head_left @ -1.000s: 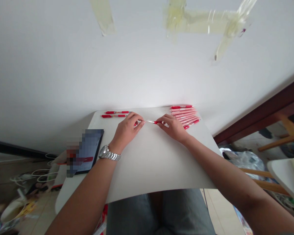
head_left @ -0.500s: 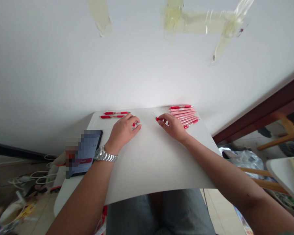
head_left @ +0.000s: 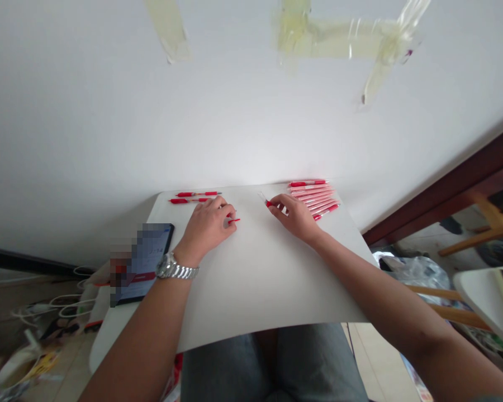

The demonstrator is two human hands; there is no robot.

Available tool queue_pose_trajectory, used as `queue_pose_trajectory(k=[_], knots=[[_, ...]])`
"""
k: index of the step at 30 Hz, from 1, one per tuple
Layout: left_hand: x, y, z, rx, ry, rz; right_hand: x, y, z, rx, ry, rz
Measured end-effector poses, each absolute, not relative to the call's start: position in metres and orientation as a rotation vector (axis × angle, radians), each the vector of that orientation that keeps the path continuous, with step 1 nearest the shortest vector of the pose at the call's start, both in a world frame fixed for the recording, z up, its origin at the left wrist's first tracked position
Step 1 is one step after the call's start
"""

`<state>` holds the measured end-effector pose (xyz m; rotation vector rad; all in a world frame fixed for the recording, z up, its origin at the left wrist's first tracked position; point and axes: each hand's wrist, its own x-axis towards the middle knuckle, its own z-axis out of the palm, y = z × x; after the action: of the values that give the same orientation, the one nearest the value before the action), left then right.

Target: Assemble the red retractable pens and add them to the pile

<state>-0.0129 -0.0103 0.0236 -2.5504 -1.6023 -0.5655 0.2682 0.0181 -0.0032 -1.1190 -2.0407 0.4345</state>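
My left hand, with a metal watch on the wrist, is closed over the left middle of the white table. A thin red pen part sticks out between its thumb and fingers; the rest of it is hidden. My right hand pinches a pen piece, red near the fingers and clear at the tip, which points up and left. Beyond my left hand lie a red pen and a second red pen. Right of my right hand is a row of pink-red pens or refills.
A tablet, partly blurred out, lies at the table's left edge. The white wall, with strips of tape, rises behind the table. A wooden chair and a white surface are at right.
My left hand has drawn its fingers closer together and shifted slightly; the red part in it now shows as a thin strip. My right hand stays nearly still with its piece.
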Motion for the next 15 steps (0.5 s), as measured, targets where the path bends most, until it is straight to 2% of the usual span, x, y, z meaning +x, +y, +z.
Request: queue_pose_trajectory(k=[6, 15], knots=[[-0.012, -0.009, 0.023, -2.589, -1.587, -0.613, 0.268, 0.018, -0.003, -1.114, -2.046, 0.427], [-0.002, -0.01, 0.027, -2.649, -1.596, -0.946, 0.267, 0.017, -0.004, -1.082, -2.068, 0.425]])
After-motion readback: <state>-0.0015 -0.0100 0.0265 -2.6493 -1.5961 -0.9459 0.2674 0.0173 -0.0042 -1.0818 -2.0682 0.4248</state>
